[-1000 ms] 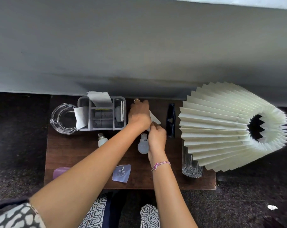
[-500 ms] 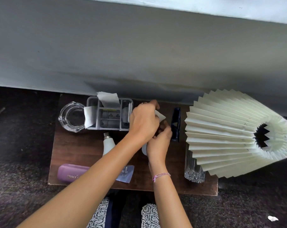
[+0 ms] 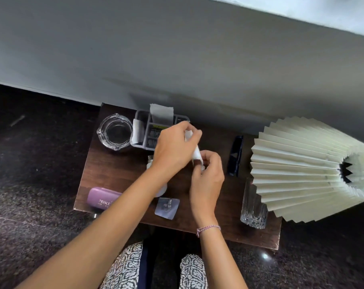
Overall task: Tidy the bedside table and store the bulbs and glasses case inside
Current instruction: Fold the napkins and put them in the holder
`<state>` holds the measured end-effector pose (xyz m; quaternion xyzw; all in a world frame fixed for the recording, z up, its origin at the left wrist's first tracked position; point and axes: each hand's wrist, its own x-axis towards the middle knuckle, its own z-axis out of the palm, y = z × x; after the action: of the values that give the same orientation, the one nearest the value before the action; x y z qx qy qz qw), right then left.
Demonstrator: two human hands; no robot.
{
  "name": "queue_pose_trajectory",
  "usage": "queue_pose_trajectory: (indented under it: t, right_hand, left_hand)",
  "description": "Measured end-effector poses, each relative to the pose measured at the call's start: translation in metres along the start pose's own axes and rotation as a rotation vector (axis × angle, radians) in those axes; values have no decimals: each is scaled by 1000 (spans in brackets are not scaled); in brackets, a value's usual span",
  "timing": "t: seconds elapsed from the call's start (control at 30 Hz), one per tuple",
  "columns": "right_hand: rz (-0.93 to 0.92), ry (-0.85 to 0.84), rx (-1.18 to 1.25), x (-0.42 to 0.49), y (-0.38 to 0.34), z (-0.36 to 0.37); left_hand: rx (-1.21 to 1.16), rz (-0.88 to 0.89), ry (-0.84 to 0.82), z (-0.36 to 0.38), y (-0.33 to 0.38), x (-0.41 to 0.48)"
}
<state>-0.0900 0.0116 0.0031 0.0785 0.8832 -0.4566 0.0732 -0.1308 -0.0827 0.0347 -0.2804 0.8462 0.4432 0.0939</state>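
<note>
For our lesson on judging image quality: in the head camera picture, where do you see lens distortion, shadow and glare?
Head view: wide-angle bending curves the wall's base line and tilts the bedside table; the pleated lampshade looks stretched toward the edge; a soft shadow lies on the wall above the grey organiser; a small bright glare spot shows on the dark floor at lower right.

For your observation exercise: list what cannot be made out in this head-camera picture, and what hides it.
- Bulb, head view: mostly behind the left hand.
- White paper: pinched between both hands; right hand covers its lower end.
- Glasses case: right end under the left forearm.
- Grey organiser: contents too small, partly hidden.
</note>
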Motion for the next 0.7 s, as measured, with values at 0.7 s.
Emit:
queue_pose_trajectory:
  t: [0.7]
  right_hand:
    - [-229,-277,-72,32,-30,40]
  left_hand:
    - [-16,69,64,-68,-81,15]
